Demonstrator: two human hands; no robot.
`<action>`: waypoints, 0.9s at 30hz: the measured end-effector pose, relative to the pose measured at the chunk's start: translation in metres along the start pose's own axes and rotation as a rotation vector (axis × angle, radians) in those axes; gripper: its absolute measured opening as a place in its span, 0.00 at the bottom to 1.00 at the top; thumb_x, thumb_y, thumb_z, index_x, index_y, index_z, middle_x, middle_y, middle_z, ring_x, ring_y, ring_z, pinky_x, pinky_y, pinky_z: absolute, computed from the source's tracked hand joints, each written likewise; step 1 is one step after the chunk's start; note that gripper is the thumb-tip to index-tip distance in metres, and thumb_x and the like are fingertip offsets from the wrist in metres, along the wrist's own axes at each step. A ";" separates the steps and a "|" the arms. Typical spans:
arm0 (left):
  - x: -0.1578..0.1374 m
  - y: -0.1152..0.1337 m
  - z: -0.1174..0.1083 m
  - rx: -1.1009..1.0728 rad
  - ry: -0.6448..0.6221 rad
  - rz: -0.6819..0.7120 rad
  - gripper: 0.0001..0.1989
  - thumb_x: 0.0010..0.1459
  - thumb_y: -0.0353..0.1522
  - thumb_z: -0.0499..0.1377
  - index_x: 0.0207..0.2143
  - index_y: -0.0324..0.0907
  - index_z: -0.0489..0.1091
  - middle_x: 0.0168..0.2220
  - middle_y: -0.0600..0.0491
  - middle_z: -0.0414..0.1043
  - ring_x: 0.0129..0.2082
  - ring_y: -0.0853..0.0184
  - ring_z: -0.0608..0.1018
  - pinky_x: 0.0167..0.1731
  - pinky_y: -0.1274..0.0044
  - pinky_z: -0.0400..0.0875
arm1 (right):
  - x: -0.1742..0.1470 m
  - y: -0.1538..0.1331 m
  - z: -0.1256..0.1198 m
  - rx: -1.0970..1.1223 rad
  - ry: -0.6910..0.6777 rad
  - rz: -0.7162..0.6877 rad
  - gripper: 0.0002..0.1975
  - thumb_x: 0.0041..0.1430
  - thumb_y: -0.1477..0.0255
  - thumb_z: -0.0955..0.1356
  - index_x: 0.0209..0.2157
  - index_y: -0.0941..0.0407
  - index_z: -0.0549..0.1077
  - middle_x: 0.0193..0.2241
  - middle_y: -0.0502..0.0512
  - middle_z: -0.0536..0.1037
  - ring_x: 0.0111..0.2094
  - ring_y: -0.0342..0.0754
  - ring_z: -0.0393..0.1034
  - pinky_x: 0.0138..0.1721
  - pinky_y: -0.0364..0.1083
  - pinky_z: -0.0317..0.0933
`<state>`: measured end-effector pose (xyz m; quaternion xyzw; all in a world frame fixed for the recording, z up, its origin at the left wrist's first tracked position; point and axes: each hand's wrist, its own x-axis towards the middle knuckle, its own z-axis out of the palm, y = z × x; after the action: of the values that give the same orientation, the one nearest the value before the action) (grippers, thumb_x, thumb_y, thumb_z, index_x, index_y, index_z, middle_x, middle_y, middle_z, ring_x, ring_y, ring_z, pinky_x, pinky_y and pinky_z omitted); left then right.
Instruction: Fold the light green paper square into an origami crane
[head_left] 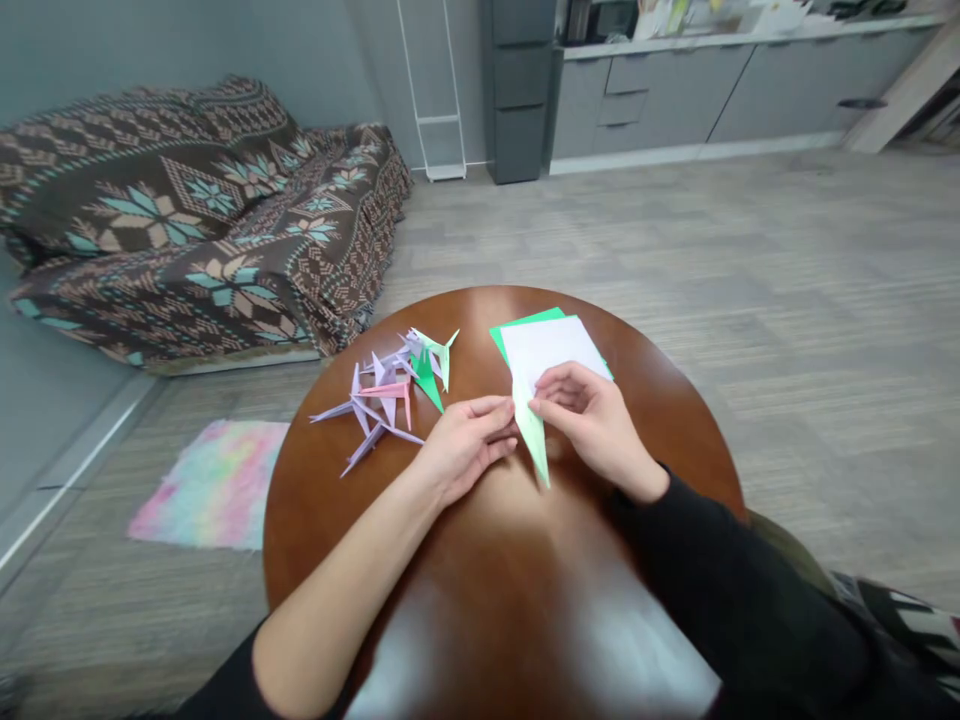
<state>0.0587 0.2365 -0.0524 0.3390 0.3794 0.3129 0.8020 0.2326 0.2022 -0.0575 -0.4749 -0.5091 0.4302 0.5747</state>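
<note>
Between my two hands is a pale green folded paper point(533, 438), its narrow point hanging down toward me above the table. My left hand point(478, 437) pinches its left edge with thumb and fingers. From the other side, my right hand point(586, 416) grips it with thumb and curled fingers. Just beyond lies a stack of paper sheets point(553, 345), white on top with green showing underneath. Left of my hands sits a heap of folded paper pieces point(384, 385) in lilac, pink and green, several of them with long thin points.
The round brown wooden table point(487, 580) has its curved edge beyond the papers. A sofa under a patterned cover point(225, 230) stands at the back left, with a pastel fluffy rug point(214, 485) on the floor. Grey kitchen cabinets point(675, 95) line the far wall.
</note>
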 end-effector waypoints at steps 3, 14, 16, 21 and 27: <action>-0.001 0.000 0.002 -0.066 -0.014 0.014 0.12 0.47 0.32 0.74 0.35 0.36 0.81 0.33 0.50 0.80 0.31 0.75 0.77 0.37 0.84 0.72 | -0.002 -0.001 0.002 -0.029 0.021 -0.046 0.07 0.55 0.69 0.74 0.32 0.54 0.73 0.30 0.50 0.76 0.33 0.47 0.72 0.37 0.46 0.67; 0.001 -0.005 0.003 0.064 0.058 0.107 0.14 0.43 0.34 0.75 0.32 0.37 0.81 0.32 0.50 0.80 0.31 0.72 0.79 0.36 0.80 0.73 | -0.009 -0.002 0.009 -0.072 0.017 -0.051 0.04 0.57 0.70 0.72 0.31 0.54 0.74 0.30 0.52 0.77 0.32 0.48 0.72 0.35 0.47 0.67; 0.001 -0.005 0.004 0.069 0.064 0.128 0.13 0.44 0.33 0.75 0.32 0.36 0.80 0.32 0.50 0.80 0.32 0.71 0.79 0.37 0.79 0.73 | -0.009 -0.002 0.010 -0.067 0.016 -0.046 0.04 0.57 0.71 0.72 0.31 0.55 0.74 0.29 0.52 0.77 0.31 0.47 0.72 0.33 0.46 0.67; -0.001 -0.004 0.007 0.046 0.043 0.150 0.10 0.46 0.33 0.73 0.29 0.36 0.79 0.29 0.51 0.79 0.31 0.70 0.79 0.39 0.76 0.74 | -0.012 -0.005 0.011 -0.066 0.006 -0.026 0.04 0.58 0.70 0.72 0.32 0.55 0.74 0.29 0.52 0.77 0.31 0.47 0.72 0.34 0.46 0.67; -0.002 0.000 0.005 0.157 0.035 0.189 0.09 0.47 0.34 0.72 0.30 0.38 0.80 0.29 0.51 0.80 0.30 0.69 0.78 0.38 0.76 0.72 | -0.007 -0.006 0.009 -0.011 0.009 -0.005 0.10 0.56 0.66 0.73 0.38 0.54 0.73 0.28 0.50 0.77 0.29 0.46 0.71 0.33 0.45 0.66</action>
<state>0.0623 0.2333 -0.0494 0.4294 0.3828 0.3625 0.7332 0.2229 0.1952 -0.0527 -0.4786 -0.5103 0.4237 0.5754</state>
